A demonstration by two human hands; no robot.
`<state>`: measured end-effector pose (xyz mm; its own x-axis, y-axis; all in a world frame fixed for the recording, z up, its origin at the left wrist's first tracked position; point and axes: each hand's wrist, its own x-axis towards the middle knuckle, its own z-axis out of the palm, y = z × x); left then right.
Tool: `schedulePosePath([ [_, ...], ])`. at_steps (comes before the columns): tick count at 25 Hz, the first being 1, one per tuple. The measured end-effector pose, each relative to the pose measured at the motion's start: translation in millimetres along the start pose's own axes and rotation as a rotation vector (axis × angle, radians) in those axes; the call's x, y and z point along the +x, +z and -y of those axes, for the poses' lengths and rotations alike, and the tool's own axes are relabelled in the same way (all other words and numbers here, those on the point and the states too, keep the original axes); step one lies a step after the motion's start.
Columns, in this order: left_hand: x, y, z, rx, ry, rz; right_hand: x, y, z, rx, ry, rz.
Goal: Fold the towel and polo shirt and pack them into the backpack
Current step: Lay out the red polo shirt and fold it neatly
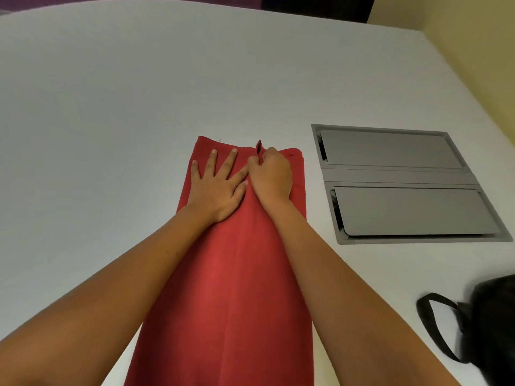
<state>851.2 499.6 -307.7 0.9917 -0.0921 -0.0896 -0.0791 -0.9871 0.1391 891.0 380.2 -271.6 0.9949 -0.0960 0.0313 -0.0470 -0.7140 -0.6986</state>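
Note:
A red towel (pixel 228 288) lies folded into a long strip down the middle of the white table (pixel 111 121), running from the near edge away from me. My left hand (pixel 217 185) rests flat on its far left part, fingers spread. My right hand (pixel 271 174) is closed beside it, pinching a small fold or loop of the red cloth near the far edge. A black backpack (pixel 490 324) sits at the right near corner, partly cut off, with a strap looping onto the table. No polo shirt is in view.
A grey recessed cable hatch (pixel 395 179) with two flaps is set into the table right of the towel. A yellow wall (pixel 473 51) borders the table's right side.

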Motion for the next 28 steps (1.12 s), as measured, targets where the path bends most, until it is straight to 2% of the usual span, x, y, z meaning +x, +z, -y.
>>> schedulePosePath([
  [2, 0, 2, -1, -0.007, -0.011, -0.026, -1, 7, 2, 0.057, -0.109, -0.083],
  [4, -1, 1, -1, 0.001, -0.010, -0.040, -8, 18, -3, -0.049, -0.234, -0.090],
  [7, -2, 2, 0, 0.005, 0.010, -0.045, -16, 24, -13, -0.150, -0.290, -0.010],
  [9, -2, 1, 2, -0.034, 0.033, -0.056, -14, 15, -20, -0.058, -0.310, 0.058],
  [11, -1, -5, 7, -0.200, 0.015, -0.066, -10, 5, -34, -0.042, -0.374, 0.155],
  [14, -14, -18, -4, -0.523, -0.042, -0.147, -16, -4, -51, -0.299, -0.509, 0.267],
  [16, -43, -18, -25, -0.460, 0.071, -0.153, -19, -4, -52, -0.427, -0.498, 0.268],
  [18, -77, -7, -40, -0.291, 0.165, -0.058, -17, -5, -50, -0.516, -0.435, 0.252],
  [22, -115, 13, -24, -0.061, 0.148, -0.032, -17, -9, -54, -0.611, -0.354, 0.246],
  [26, -136, 8, -17, -0.079, 0.147, 0.028, -13, -18, -43, -0.576, -0.278, 0.384],
  [28, -149, 1, -22, -0.152, 0.103, 0.057, -24, -26, -32, -0.517, -0.250, 0.383],
])
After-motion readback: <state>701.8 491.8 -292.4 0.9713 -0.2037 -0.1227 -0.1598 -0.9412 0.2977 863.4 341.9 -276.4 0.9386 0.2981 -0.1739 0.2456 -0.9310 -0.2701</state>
